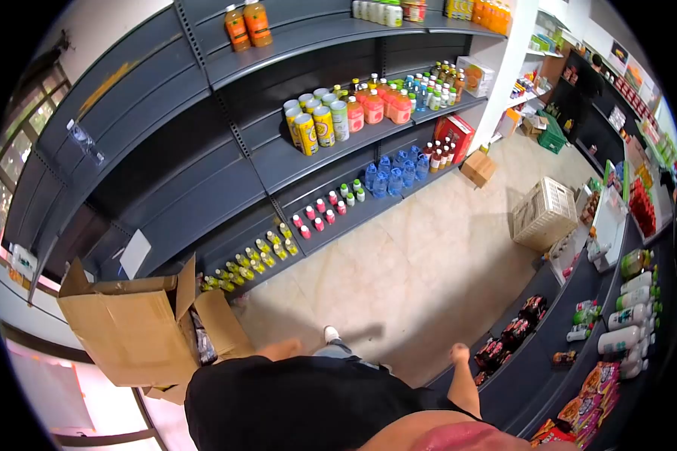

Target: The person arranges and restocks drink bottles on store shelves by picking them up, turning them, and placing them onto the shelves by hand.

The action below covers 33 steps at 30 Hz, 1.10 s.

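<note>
My left hand is low in the view, in front of my black shirt and right of a large open cardboard box. It is smeared, and its fingers cannot be made out. My right hand hangs over the floor beside the lower right shelf, its fingers curled in with nothing visible in them. Dark-wrapped packs of drinks stand on that shelf, a little to the right of this hand. One white shoe shows on the floor between the two hands.
A long grey shelf holds cans, pink bottles and blue bottles. A white crate and a small carton stand on the tiled floor. At the far back right is another person in dark clothing.
</note>
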Tool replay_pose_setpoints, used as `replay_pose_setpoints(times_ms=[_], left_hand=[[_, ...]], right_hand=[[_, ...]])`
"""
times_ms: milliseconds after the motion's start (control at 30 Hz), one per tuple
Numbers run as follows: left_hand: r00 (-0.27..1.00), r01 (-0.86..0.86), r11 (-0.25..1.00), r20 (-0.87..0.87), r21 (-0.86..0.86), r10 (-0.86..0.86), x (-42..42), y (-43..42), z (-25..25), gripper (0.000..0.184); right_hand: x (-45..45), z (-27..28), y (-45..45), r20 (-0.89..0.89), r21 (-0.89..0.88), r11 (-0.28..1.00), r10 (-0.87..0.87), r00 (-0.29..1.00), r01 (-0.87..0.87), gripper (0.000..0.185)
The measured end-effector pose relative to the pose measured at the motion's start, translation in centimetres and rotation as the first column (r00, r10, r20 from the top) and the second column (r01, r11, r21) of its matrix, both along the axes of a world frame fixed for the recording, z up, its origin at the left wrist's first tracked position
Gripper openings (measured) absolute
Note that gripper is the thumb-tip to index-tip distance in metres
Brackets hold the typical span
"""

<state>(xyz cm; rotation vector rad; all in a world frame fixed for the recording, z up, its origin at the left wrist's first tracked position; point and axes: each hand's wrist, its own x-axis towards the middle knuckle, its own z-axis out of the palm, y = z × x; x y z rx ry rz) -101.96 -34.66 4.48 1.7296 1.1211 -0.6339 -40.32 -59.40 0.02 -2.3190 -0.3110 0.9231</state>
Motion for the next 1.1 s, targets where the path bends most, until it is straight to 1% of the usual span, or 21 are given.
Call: replay_pose_setpoints(times_ms=[33,100,167,200,233,267,333,400,433,500,600,667,700,733,767,833,867,900,933,1000,1100], left_hand=[[0.999,0.047,0.998,0.001,0.043,-0.047,0.1,1.4,-0.8,0.029],[0.982,0.185,0.962,-0.005,0.199,-0.188,1.7,4.8,-2.5,0.030],[0.962,0.227,0.897,0.055,0.378,-0.267,5.4,8.2,-2.7,0.033],[0.894,0.073,0.782,0.306,0.619,-0.326,7.1,9.2,-5.2,0.028],[0.867,-0.194,0.956,0.494,0.222,0.062,9.5,9.5,-4.1,0.024],[0.697,-0.483,0.856,0.511,-0.184,0.503,12.8,9.6,0.0,0.022],[0.522,-0.304,0.847,0.667,-0.436,0.531,17.1,9.9,-0.5,0.015],[0.535,-0.123,0.966,0.805,-0.227,0.257,19.3,7.9,4.0,0.016],[0.731,0.002,1.000,0.683,0.008,-0.007,19.6,7.1,7.5,0.015],[0.671,-0.104,0.988,0.725,-0.113,0.154,17.8,6.6,6.0,0.015],[0.692,-0.143,0.989,0.713,-0.019,0.114,14.2,8.7,3.7,0.015],[0.591,-0.343,0.939,0.772,-0.020,0.232,11.4,10.4,8.4,0.017],[0.532,-0.438,0.899,0.801,-0.018,0.275,10.2,12.0,10.9,0.018],[0.268,-0.504,0.798,0.818,-0.331,0.509,9.9,14.2,10.6,0.025],[0.211,-0.648,0.694,0.801,-0.315,0.560,8.8,16.0,13.8,0.028],[0.464,-0.766,0.582,0.861,0.274,0.206,6.7,20.6,19.8,0.027],[0.622,-0.724,0.353,0.782,0.593,-0.039,6.4,22.7,23.4,0.025],[0.604,-0.671,0.403,0.774,0.623,-0.190,6.5,24.8,25.6,0.020],[0.567,-0.611,0.440,0.752,0.658,-0.336,6.8,27.2,27.7,0.016],[0.625,-0.563,0.256,0.608,0.786,-0.490,7.5,32.2,33.8,0.010],[0.550,-0.720,0.036,0.601,0.693,-0.579,7.4,41.6,44.6,0.010]], right_hand=[[2.0,-0.3,1.1,0.083,0.134,0.991,-0.015,0.996,0.004,0.018],[3.9,-1.4,4.3,-0.140,0.284,0.943,-0.140,0.980,0.175,0.023],[-1.3,7.6,9.3,-0.402,0.153,0.887,-0.346,0.848,0.435,0.030],[-3.7,9.3,12.0,-0.438,0.136,0.895,-0.331,0.836,0.425,0.031],[-5.9,10.5,14.6,-0.472,0.118,0.903,-0.315,0.824,0.413,0.032],[-7.6,8.5,17.0,-0.489,0.216,0.916,-0.198,0.850,0.338,0.032],[-14.6,8.7,22.9,-0.543,0.362,0.894,-0.027,0.839,0.263,0.032],[-23.8,12.1,27.0,-0.394,0.483,0.873,0.289,0.873,-0.071,0.032],[-27.9,10.7,28.9,-0.229,0.610,0.739,0.510,0.829,-0.286,0.034],[-33.6,19.1,31.3,0.068,-0.125,0.496,0.868,0.491,-0.859,0.033],[-35.3,16.4,32.8,0.028,0.344,0.307,0.941,0.336,-0.887,0.032],[-35.4,20.1,35.3,-0.032,0.324,0.355,0.930,0.365,-0.877,0.029],[-34.9,21.9,37.2,-0.056,0.318,0.376,0.924,0.379,-0.870,0.028],[-33.6,20.5,39.8,0.010,0.411,0.337,0.927,0.374,-0.847,0.024],[-32.4,21.0,42.2,0.060,0.493,0.321,0.915,0.399,-0.809,0.023],[-31.1,24.9,49.1,0.103,0.616,0.347,0.855,0.509,-0.707,0.033],[-31.6,30.5,51.8,-0.004,0.737,0.455,0.742,0.670,-0.500,0.048],[-31.4,33.9,56.1,0.020,0.866,0.366,0.656,0.755,-0.342,0.049],[-31.5,38.0,60.0,-0.197,0.930,0.361,0.636,0.746,-0.062,0.042],[-31.3,45.6,66.9,0.044,0.966,0.191,0.542,0.839,-0.175,0.037],[-32.9,54.6,76.1,0.184,0.966,0.083,0.442,0.878,-0.244,0.038]])
